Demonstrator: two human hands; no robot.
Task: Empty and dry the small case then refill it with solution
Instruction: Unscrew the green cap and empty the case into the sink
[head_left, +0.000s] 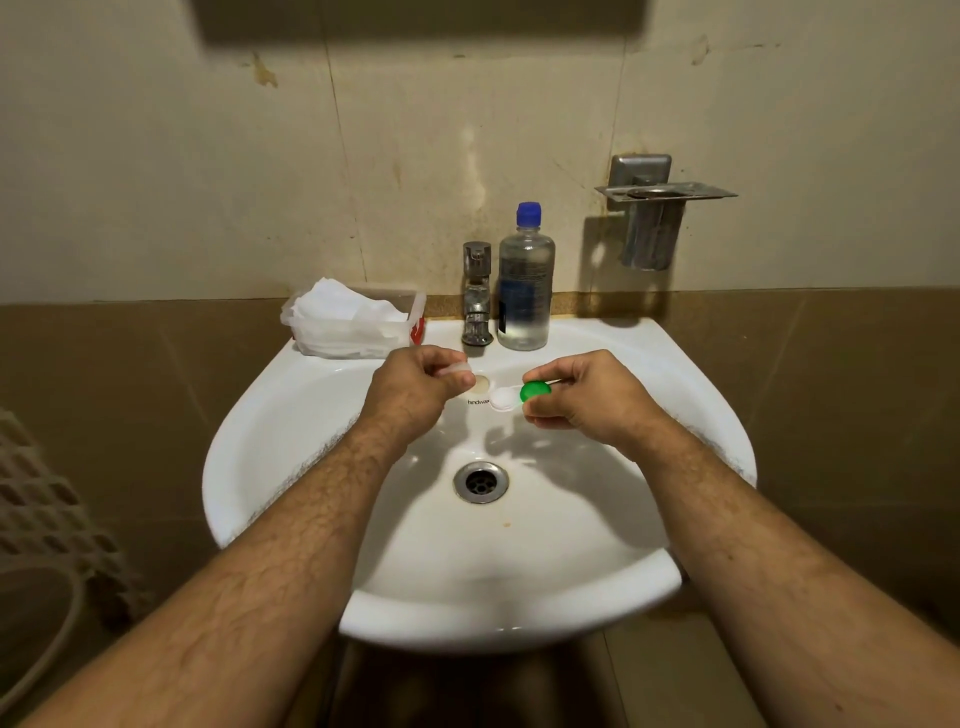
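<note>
Hands meet above the rear of the white sink (270, 415), in front of the tap (477, 293).

Right hand (582, 397): fingers curled, pinching the small case (514, 397) at its right end. The case is held in the air over the basin, clear of the porcelain. Its long axis runs roughly left to right across the view, tilted slightly, with the right end higher. The green cap (535, 391) sits on the right-hand well, its face turned toward the camera. The left-hand well is uncovered and shows white; whether any liquid remains inside cannot be told.

Left hand (415, 392): fingers closed around a pale, translucent cap (460, 370), gripped between thumb and fingertips. This cap is held apart from the case, to its left and slightly higher.

Solution bottle (524, 280): clear, blue cap, standing upright on the sink's back ledge just right of the tap, partly filled.

Tissue container (353, 322): clear plastic, filled with white tissues, resting on the back ledge to the left of the tap.

Drain (480, 482): below both hands, at the basin centre.
</note>
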